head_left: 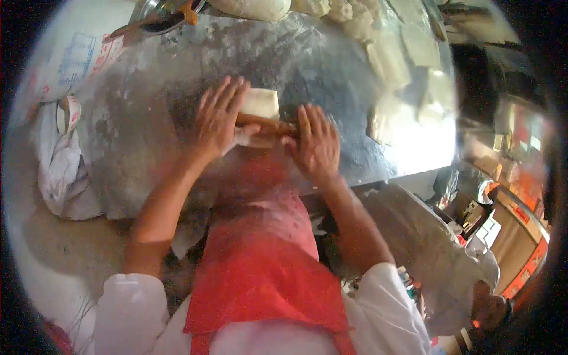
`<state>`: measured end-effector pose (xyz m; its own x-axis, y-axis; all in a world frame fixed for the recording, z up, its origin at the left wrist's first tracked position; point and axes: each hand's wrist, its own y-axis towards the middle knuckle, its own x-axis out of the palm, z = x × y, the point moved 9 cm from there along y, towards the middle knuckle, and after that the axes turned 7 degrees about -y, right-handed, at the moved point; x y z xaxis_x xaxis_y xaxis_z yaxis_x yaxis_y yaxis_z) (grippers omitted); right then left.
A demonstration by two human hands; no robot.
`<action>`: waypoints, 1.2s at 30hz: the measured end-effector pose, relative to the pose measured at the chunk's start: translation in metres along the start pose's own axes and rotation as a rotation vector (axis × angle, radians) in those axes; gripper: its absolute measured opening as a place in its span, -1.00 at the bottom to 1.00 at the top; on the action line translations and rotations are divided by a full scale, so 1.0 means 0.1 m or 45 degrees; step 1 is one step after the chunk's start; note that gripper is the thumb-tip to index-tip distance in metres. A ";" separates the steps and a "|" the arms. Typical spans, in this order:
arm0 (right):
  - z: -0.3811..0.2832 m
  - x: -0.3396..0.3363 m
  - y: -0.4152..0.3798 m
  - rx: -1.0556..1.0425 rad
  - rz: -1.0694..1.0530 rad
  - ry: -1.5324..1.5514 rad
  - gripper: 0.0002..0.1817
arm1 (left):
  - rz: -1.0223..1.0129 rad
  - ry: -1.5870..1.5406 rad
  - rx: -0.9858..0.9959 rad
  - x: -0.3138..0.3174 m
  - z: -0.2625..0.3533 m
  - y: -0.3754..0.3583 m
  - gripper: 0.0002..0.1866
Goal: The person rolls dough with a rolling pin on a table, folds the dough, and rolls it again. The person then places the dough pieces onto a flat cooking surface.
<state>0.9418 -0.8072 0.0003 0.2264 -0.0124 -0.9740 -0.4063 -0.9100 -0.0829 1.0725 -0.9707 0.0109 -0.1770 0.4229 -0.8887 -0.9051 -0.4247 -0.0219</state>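
A brown wooden rolling pin [269,123] lies crosswise on a pale, flattened piece of dough [261,103] on the metal work table. My left hand [220,115] rests flat over the pin's left end, with its fingers stretched past it and its thumb along it. Over the right end lies my right hand [315,137], fingers also stretched forward and palm down. Part of the dough shows beyond the pin, with a little on the near side. Both ends of the pin are partly hidden under my hands.
Rolled dough strips [387,65] line the table's right side. A large dough lump [251,7] sits at the far edge, near a metal bowl [168,21]. A tape roll [69,113] and a crumpled bag [59,160] are at the left. The metal table's [148,142] near edge borders my red apron.
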 end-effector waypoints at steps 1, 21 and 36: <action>0.03 -0.21 0.32 -0.034 0.067 -0.071 -0.12 | -0.040 0.080 -0.005 0.01 -0.08 0.28 -0.01; 0.06 -0.51 -0.99 -0.297 0.218 0.169 -0.55 | -0.036 -0.035 -0.249 0.12 -0.06 0.58 -0.57; 0.20 -0.28 -1.48 0.069 0.004 0.148 -0.43 | 0.311 -1.663 -1.128 0.06 -0.76 -1.01 -0.67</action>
<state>0.9775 -0.6639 0.0355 0.3246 -0.0663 -0.9435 -0.4535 -0.8863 -0.0937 1.1920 -0.9860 -0.0265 -0.8935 0.4446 0.0639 -0.3890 -0.6947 -0.6050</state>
